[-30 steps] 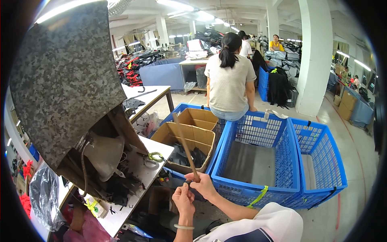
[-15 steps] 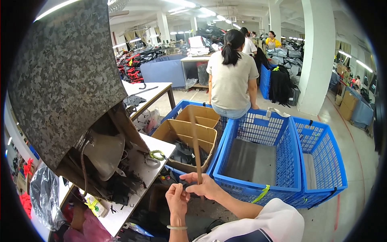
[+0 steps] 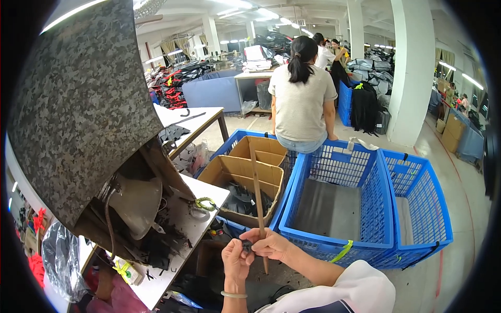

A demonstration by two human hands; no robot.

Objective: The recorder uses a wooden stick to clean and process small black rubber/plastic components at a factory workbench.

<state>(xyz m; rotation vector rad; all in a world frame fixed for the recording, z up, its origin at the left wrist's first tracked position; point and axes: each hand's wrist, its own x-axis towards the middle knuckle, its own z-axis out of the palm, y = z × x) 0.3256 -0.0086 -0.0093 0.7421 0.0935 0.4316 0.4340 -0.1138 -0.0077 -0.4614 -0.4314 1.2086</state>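
My left hand (image 3: 236, 259) is closed, its fingertips pinching a small black piece (image 3: 247, 245) whose exact kind is too small to make out. Close against it, my right hand (image 3: 272, 244) has its thumb and fingers bent toward the same piece. A long thin wooden stick (image 3: 257, 188) runs nearly upright through the right hand, its lower end showing below the palm. Left of my hands stands a white table (image 3: 213, 192) strewn with black scraps, bearing a metal lamp shade (image 3: 136, 206) under a speckled grey hood (image 3: 83, 104).
Beyond my hands are cardboard boxes (image 3: 235, 163) holding black pieces. Blue plastic crates (image 3: 334, 241) stand to the right. A person (image 3: 302, 104) sits on the crates' far rim, back toward me. A white pillar (image 3: 412, 78) rises behind; other people work farther back.
The stick has tilted slightly and more of its lower end shows beneath my right hand. My hands have shifted a little right, and the black piece shows more clearly between the fingertips.
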